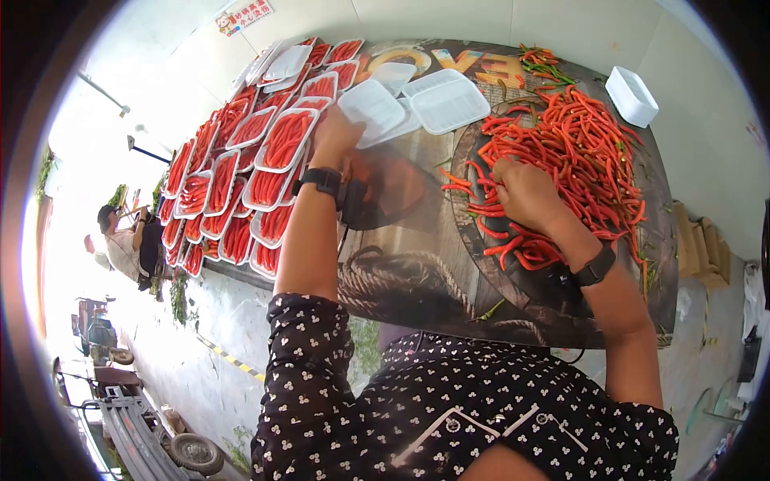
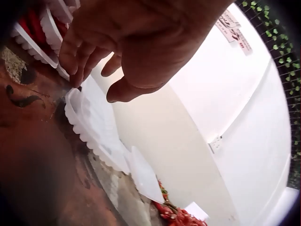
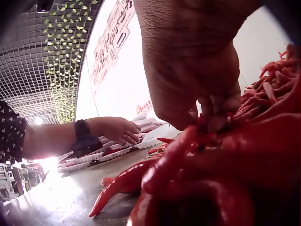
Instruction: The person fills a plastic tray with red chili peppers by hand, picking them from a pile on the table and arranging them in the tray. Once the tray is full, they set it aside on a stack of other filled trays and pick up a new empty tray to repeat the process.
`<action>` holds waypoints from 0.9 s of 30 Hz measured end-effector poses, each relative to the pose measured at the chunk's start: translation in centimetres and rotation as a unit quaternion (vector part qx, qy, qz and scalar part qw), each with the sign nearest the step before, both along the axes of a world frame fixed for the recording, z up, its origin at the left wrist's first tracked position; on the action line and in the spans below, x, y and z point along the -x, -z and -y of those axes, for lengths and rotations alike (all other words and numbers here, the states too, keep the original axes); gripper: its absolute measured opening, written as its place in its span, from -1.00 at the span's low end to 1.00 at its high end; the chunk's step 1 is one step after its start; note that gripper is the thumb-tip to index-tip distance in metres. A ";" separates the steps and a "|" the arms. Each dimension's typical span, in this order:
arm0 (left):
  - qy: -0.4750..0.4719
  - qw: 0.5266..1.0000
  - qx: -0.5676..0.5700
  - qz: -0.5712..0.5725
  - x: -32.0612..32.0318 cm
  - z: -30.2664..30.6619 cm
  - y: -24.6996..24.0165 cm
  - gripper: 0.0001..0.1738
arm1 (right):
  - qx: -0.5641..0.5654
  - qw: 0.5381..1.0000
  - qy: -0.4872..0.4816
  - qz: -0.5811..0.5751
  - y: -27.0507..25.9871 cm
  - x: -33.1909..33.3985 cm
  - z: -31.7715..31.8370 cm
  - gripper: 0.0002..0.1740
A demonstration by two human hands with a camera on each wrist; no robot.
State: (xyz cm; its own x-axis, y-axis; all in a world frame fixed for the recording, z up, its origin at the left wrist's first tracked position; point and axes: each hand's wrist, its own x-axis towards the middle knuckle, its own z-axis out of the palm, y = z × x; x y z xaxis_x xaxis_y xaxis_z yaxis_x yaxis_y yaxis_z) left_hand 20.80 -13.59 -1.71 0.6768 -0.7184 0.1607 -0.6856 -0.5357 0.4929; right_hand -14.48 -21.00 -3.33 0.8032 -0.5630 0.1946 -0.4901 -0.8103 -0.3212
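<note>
- At right hand (image 1: pixel 529 192): pinching a pepper (image 3: pixel 187 136) at the near left edge of the pile of red peppers (image 1: pixel 589 152).
- At left hand (image 1: pixel 337 135): fingers loosely spread beside empty trays (image 1: pixel 451 103); cannot tell whether touching.
- Left of left hand: filled trays (image 1: pixel 285 140), overlapping.
- Beyond the pile, on table (image 1: pixel 401 280): tray stack (image 1: pixel 631 96).
- On wall: sign (image 1: pixel 244 16).

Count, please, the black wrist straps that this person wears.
2: left strap, behind the left hand near the filled trays; right strap, behind the right hand at the chilli heap. Sleeves may hide others.
</note>
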 end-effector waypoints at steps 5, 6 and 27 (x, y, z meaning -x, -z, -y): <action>0.014 1.000 -0.001 0.000 -2.6 3.3 4.2 -0.45 | 0.028 1.000 -0.003 0.005 0.5 -0.1 0.0 -0.84; 0.030 0.999 0.007 -0.020 -2.3 3.5 4.2 -0.54 | 0.028 1.000 -0.003 0.005 0.5 -0.1 0.0 -0.84; 0.139 0.939 0.145 -0.279 4.7 -4.6 -3.9 -0.79 | -0.011 0.978 -0.181 -0.102 -1.8 0.3 -6.8 -0.73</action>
State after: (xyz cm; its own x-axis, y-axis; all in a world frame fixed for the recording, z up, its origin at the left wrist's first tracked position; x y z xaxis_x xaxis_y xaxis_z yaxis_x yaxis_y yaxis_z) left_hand 16.14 -9.04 2.21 0.5073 -0.8601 0.0529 -0.3713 -0.1628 0.9141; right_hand -14.78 -14.19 -1.56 0.9714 -0.2376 -0.0002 -0.2292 -0.9365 -0.2653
